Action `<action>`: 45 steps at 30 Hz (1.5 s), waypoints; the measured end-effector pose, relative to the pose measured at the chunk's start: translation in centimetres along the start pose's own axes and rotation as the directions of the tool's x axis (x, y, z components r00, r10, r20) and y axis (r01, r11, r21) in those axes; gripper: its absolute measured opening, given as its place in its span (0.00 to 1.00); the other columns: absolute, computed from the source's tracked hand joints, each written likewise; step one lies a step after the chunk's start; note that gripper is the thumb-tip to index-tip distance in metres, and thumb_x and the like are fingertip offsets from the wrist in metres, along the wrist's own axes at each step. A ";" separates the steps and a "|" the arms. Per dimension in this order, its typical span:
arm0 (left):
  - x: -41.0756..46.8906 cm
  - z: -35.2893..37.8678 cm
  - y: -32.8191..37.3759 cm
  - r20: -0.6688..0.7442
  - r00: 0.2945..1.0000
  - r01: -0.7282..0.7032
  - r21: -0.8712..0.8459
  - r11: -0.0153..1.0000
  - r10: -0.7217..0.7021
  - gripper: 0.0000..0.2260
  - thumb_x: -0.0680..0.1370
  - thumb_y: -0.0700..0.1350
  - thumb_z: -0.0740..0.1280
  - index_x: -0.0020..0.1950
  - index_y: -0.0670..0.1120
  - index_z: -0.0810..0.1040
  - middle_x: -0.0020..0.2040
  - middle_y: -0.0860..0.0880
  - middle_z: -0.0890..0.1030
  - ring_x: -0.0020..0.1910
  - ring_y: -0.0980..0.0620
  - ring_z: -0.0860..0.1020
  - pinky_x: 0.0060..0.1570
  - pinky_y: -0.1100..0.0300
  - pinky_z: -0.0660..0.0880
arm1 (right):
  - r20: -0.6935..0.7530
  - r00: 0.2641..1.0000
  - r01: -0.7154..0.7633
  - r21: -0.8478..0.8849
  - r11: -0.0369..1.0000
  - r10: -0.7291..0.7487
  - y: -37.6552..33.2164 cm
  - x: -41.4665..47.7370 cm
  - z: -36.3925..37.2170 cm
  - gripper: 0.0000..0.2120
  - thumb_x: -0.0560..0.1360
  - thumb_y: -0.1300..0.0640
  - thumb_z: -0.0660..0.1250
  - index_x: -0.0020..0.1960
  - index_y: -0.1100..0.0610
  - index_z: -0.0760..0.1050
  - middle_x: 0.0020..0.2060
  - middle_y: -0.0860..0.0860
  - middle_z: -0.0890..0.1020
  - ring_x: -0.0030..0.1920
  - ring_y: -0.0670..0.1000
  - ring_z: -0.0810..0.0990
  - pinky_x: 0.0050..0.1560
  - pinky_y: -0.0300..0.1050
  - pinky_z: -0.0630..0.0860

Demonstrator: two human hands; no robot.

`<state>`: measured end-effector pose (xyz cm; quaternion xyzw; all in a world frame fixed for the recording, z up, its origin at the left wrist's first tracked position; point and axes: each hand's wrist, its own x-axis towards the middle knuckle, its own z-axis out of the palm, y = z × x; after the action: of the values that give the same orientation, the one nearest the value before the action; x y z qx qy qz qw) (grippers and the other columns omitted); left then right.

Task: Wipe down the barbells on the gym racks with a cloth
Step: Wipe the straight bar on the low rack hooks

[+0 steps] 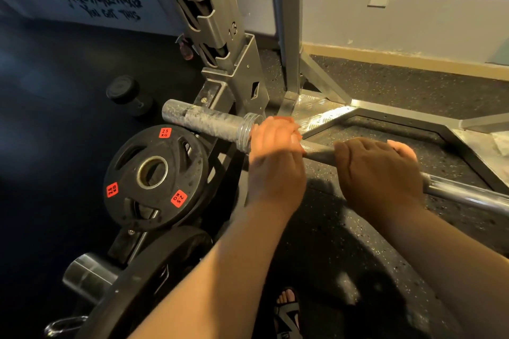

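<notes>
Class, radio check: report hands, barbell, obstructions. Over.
Left hand wraps barbell at collar, orange cloth edge showing. Right hand grips shaft. Weight plate racked below, left.

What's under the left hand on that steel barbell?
An orange cloth edge peeks past the left hand, gripping it round the grey steel barbell; the rest is covered.

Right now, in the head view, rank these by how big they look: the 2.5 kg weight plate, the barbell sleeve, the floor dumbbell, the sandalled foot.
1. weight plate
2. barbell sleeve
3. dumbbell and sandalled foot: they look alike and the foot is partly hidden, so I cannot rank them.
</notes>
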<state>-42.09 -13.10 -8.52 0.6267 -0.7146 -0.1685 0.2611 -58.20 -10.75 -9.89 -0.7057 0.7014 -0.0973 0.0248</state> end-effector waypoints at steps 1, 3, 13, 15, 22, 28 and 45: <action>-0.4 0.3 0.9 0.046 0.994 0.097 -0.042 0.994 -0.095 0.15 0.86 0.46 0.52 0.66 0.45 0.74 0.66 0.47 0.74 0.66 0.58 0.65 0.74 0.62 0.59 | 0.019 1.000 0.007 -0.022 1.000 -0.006 -0.1 0.0 -0.1 0.26 0.86 0.45 0.43 0.52 0.53 0.78 0.45 0.52 0.84 0.45 0.55 0.82 0.49 0.49 0.73; -1.2 1.2 2.0 0.142 0.978 0.166 -0.065 0.984 -0.156 0.14 0.87 0.47 0.52 0.66 0.45 0.73 0.66 0.47 0.73 0.65 0.56 0.66 0.76 0.57 0.57 | 0.037 0.999 0.017 -0.048 0.999 -0.015 -0.4 0.1 -0.2 0.24 0.87 0.48 0.45 0.52 0.54 0.78 0.45 0.52 0.84 0.44 0.56 0.82 0.48 0.50 0.73; 0.0 1.4 0.3 -0.080 0.996 0.024 -0.056 0.998 -0.029 0.16 0.85 0.44 0.51 0.60 0.43 0.77 0.62 0.46 0.77 0.67 0.50 0.71 0.75 0.49 0.64 | -0.046 0.999 -0.014 0.005 1.000 0.014 -0.4 0.1 -0.1 0.28 0.86 0.45 0.44 0.50 0.56 0.80 0.43 0.54 0.84 0.43 0.58 0.82 0.51 0.53 0.74; -0.9 2.3 2.6 -0.043 0.992 0.111 -0.095 0.989 -0.115 0.18 0.84 0.48 0.49 0.62 0.45 0.76 0.66 0.46 0.73 0.72 0.49 0.67 0.75 0.45 0.63 | -0.027 0.999 -0.017 -0.014 1.000 0.017 -0.4 0.1 0.0 0.27 0.86 0.45 0.44 0.50 0.55 0.79 0.44 0.54 0.84 0.44 0.58 0.83 0.52 0.52 0.74; -1.5 2.3 1.5 -0.031 0.992 -0.121 -0.039 0.992 0.120 0.17 0.85 0.45 0.52 0.62 0.42 0.79 0.64 0.44 0.78 0.70 0.46 0.71 0.74 0.47 0.63 | 0.058 0.998 0.045 -0.131 0.990 -0.037 -0.6 0.2 -0.7 0.10 0.82 0.55 0.60 0.48 0.56 0.79 0.40 0.56 0.81 0.41 0.60 0.82 0.47 0.53 0.76; 0.9 3.5 0.0 -0.188 0.982 0.005 -0.068 0.998 -0.018 0.15 0.83 0.45 0.52 0.56 0.43 0.78 0.55 0.47 0.79 0.66 0.41 0.73 0.76 0.51 0.57 | 0.219 0.965 0.205 -0.273 0.940 -0.147 0.1 0.2 -1.7 0.18 0.81 0.61 0.55 0.67 0.62 0.74 0.44 0.59 0.81 0.40 0.62 0.81 0.37 0.53 0.73; -1.8 4.5 3.6 -0.183 0.983 -0.023 -0.050 0.999 0.014 0.11 0.85 0.42 0.56 0.58 0.44 0.78 0.60 0.50 0.77 0.71 0.46 0.69 0.80 0.52 0.51 | -0.263 0.935 0.168 -0.259 0.951 -0.237 7.8 -3.0 0.1 0.20 0.87 0.55 0.53 0.44 0.57 0.79 0.33 0.54 0.75 0.31 0.57 0.73 0.34 0.48 0.60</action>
<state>-47.51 -11.12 -10.37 0.6260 -0.6888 -0.1261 0.3432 -65.82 -7.85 -11.63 -0.7506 0.6268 -0.1195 -0.1716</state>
